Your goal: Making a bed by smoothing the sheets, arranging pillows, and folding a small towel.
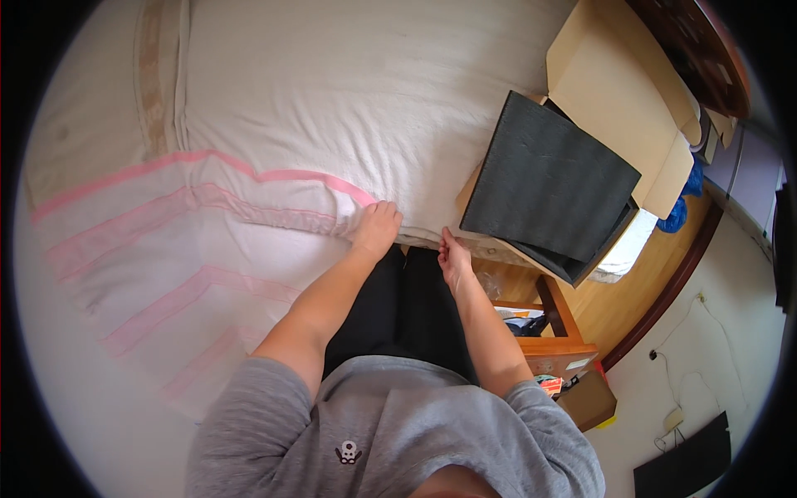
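A cream bed cover (349,91) spreads over the bed in front of me, with shallow wrinkles in it. On its left side lies a white sheet with pink stripes (249,249), its pink border running up to my left hand (380,228). That hand's fingers are curled over the end of the border at the near edge of the bed. My right hand (453,259) is closed, thumb and fingertips together, beside the same bed edge. Whatever it pinches is too small or hidden to tell. A gap separates the two hands.
On the right, an open cardboard box (618,75) rests on the bed's corner, with a black foam sheet (552,178) tilted on top. Below it stands a wooden drawer unit (558,311). Blue plastic (677,214) lies farther right, near the wall.
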{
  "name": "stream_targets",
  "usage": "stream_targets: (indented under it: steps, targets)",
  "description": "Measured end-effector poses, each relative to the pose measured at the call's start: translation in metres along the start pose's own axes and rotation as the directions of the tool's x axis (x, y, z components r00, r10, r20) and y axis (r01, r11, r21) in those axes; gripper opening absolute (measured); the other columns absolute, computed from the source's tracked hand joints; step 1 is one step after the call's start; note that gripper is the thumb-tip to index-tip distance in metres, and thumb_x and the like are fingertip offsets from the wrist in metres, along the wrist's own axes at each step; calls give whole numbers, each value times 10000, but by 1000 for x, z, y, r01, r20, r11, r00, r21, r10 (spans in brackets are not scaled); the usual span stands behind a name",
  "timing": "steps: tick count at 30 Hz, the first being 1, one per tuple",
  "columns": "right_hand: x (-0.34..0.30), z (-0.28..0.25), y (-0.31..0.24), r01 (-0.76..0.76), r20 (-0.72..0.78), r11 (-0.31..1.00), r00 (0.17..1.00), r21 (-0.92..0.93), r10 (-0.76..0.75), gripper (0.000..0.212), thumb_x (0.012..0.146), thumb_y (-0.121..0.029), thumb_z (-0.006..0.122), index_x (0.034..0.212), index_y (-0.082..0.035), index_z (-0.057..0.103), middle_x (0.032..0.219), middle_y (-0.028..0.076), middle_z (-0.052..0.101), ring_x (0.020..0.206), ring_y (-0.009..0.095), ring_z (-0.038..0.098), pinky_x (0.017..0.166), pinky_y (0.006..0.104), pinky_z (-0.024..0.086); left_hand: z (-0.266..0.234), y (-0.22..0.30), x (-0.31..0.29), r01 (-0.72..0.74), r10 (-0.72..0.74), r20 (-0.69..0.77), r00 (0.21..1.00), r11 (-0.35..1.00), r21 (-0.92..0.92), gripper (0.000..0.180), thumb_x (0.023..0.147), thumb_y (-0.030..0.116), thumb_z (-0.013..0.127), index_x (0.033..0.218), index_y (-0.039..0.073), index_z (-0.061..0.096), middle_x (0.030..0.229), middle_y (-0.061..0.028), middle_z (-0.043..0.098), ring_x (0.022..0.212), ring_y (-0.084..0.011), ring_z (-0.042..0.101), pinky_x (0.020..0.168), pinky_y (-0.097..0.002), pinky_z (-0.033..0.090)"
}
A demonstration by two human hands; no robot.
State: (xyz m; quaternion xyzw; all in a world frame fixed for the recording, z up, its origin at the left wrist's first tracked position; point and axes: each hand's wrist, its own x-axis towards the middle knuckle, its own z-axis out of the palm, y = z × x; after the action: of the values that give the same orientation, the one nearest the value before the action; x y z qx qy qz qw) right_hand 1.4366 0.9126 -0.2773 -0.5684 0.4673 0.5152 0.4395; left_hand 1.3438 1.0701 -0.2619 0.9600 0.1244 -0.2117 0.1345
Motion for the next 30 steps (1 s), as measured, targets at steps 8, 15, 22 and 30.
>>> stream_targets:
  steps: [8,15,22,30]
  targets:
    - [-2,-10,9,142,-56,986,989,92,-138,207,717,-260,644,806,-115,527,720,-46,563,617,13,493,507,144,307,3,5,5,-35,40,69,997,996,-82,98,660,111,474,725,80,539,737,-43,501,786,-180,462,688,-278,348]
    - [23,-22,31,160,-118,979,977,-130,-175,185,716,-249,645,733,-123,510,644,-37,536,554,19,455,435,147,267,6,23,-4,-170,166,148,975,985,17,98,661,132,478,712,95,554,720,-31,511,780,-173,462,666,-281,351]
    - [30,-41,29,307,-52,951,951,38,-305,245,667,-173,689,832,-49,557,729,-12,539,604,61,462,498,157,308,1,10,-6,-184,192,112,975,980,-79,139,676,152,482,751,80,574,771,-32,522,767,-183,465,663,-310,363]
    - [1,-33,6,95,35,973,994,211,-105,188,731,-149,613,906,-121,549,797,-29,544,715,79,473,573,176,341,-28,-137,-30,405,-420,-429,800,905,-130,254,712,180,533,947,84,535,921,-60,529,897,-213,466,806,-348,334]
